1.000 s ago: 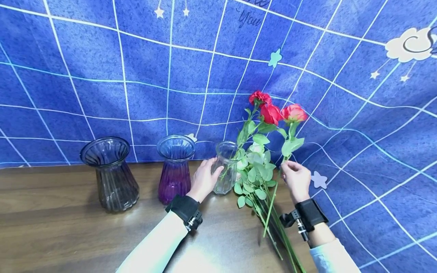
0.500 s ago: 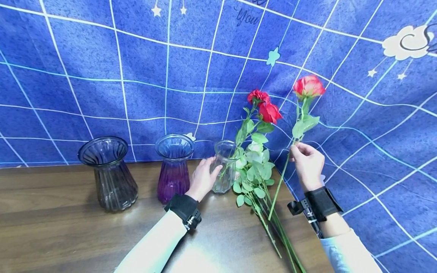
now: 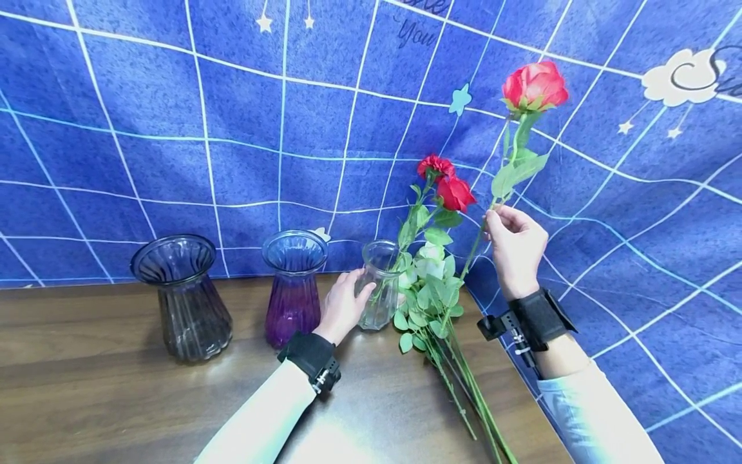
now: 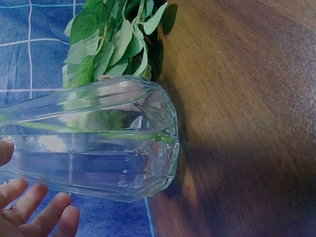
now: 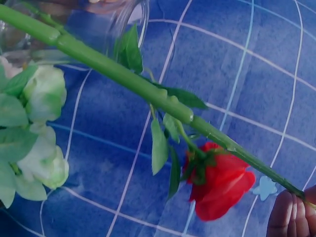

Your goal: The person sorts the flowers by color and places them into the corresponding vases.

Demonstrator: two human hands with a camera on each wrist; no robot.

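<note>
My right hand (image 3: 517, 251) pinches the stem of a pinkish-red rose (image 3: 536, 87) between thumb and fingertips, well above the table. Its bare green stem (image 5: 116, 74) slants across the right wrist view. My left hand (image 3: 343, 305) lies against the left side of a clear glass vase (image 3: 378, 309), thumb in front and fingers round its neck. A green stem (image 4: 94, 131) runs down inside this vase. A red carnation (image 3: 436, 166) and a red rose (image 3: 455, 193) rise above the vase's right side. White roses (image 3: 430, 259) with leafy stems lie beside it.
A purple-blue glass vase (image 3: 294, 303) stands left of the clear one, and a dark grey glass vase (image 3: 194, 316) farther left. Long green stems (image 3: 478, 393) stretch toward the front of the wooden table (image 3: 104, 399). A blue patterned cloth (image 3: 243, 116) hangs behind.
My right hand has lifted the pinkish-red rose up from beside the other flowers, moving up and slightly right. My left hand has stayed at the clear vase.
</note>
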